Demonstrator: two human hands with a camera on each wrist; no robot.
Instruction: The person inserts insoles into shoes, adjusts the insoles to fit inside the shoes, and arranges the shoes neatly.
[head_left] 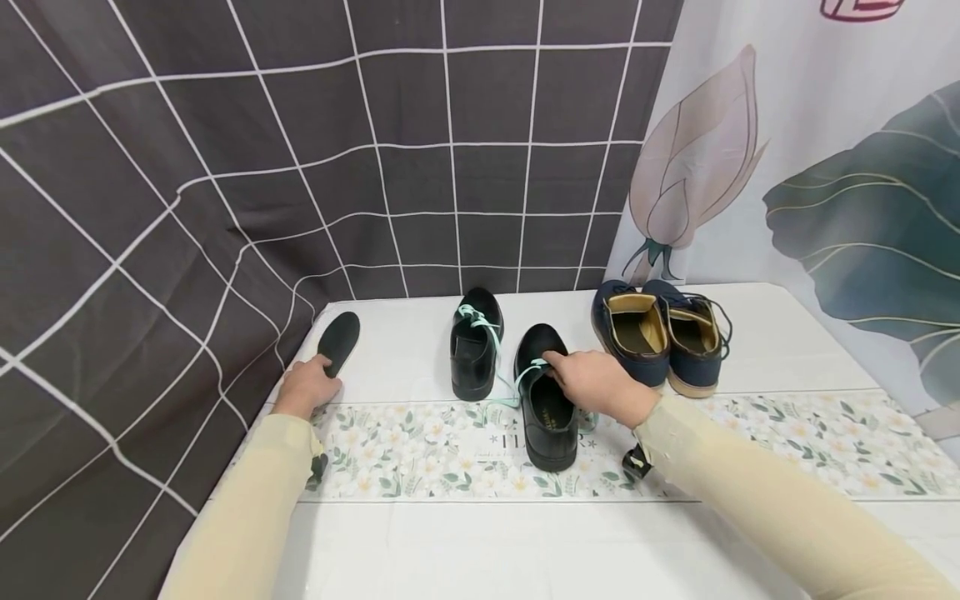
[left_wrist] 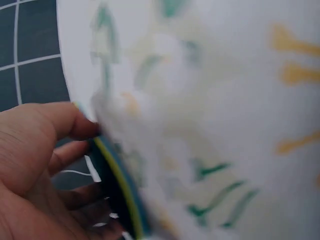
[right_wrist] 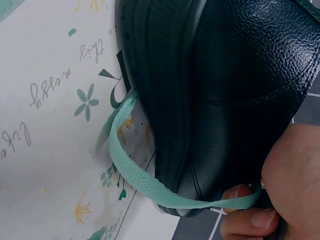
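Note:
My left hand [head_left: 308, 386] pinches the near end of a black insole [head_left: 341, 335] at the left side of the table. In the left wrist view the insole [left_wrist: 120, 185] has a yellow-green layer along its edge. My right hand [head_left: 600, 382] grips a black leather shoe [head_left: 551, 442] at the opening, near the tongue and laces. A flat mint-green shoelace [right_wrist: 132, 172] loops along the side of that shoe and runs under my right fingers [right_wrist: 250, 220] in the right wrist view. The matching black shoe [head_left: 472, 373], laced in mint green, stands just left of it, toe pointing away.
Two navy shoes [head_left: 693, 362] with tan linings stand side by side at the back right. A floral-printed strip [head_left: 420, 450] crosses the white table [head_left: 480, 550]. Behind hangs a dark grid-patterned curtain [head_left: 480, 183], with a flower-printed cloth [head_left: 720, 150] to the right.

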